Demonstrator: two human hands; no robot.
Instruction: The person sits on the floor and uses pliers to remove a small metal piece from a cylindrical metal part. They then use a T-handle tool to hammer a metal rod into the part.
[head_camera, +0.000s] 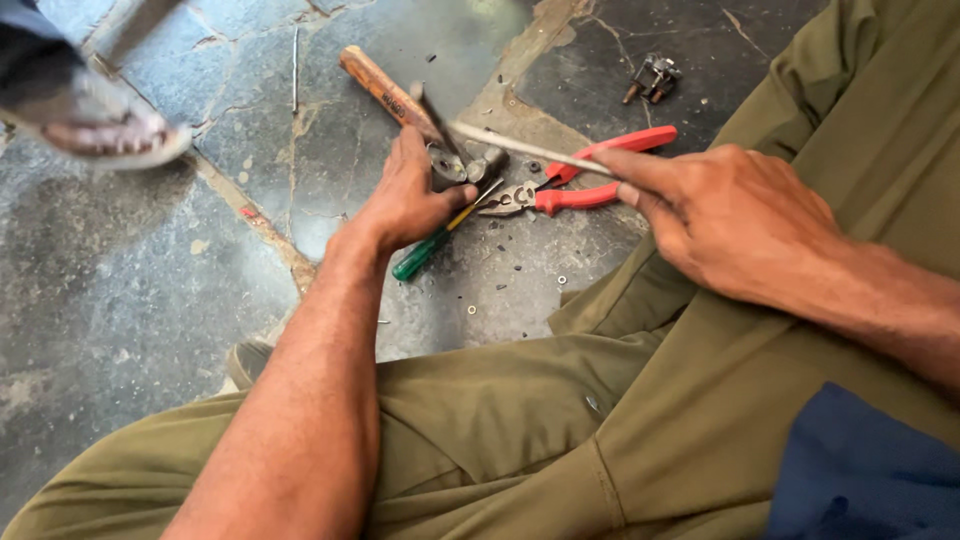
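Fingers (640, 185) of the right hand (735, 225) were pinched shut around one end of a thin metal rod (530, 150), which slanted away from them toward the other hand. The left hand (405, 200) was curled, thumb and fingers closed on a small dark metal part (447, 163) pressed to the floor, and the rod's far tip reached just above that part. Directly beyond the left fingers lay a hammer (385, 92) with a wooden handle, its metal head beside the gripped part. Below the left thumb, a screwdriver (425, 250) with a green handle stuck out from under the hand. Between the two hands, red-handled pliers (570, 185) rested on the stone floor (150, 270), jaws pointing toward the left hand. Small washers and dark bits were scattered on the floor nearer the person's olive-green trousers (520, 420). Well beyond the right fingers sat a small cluster of metal fittings (652, 78). Far off past the left hand, another person's sandalled foot (95, 125) showed.
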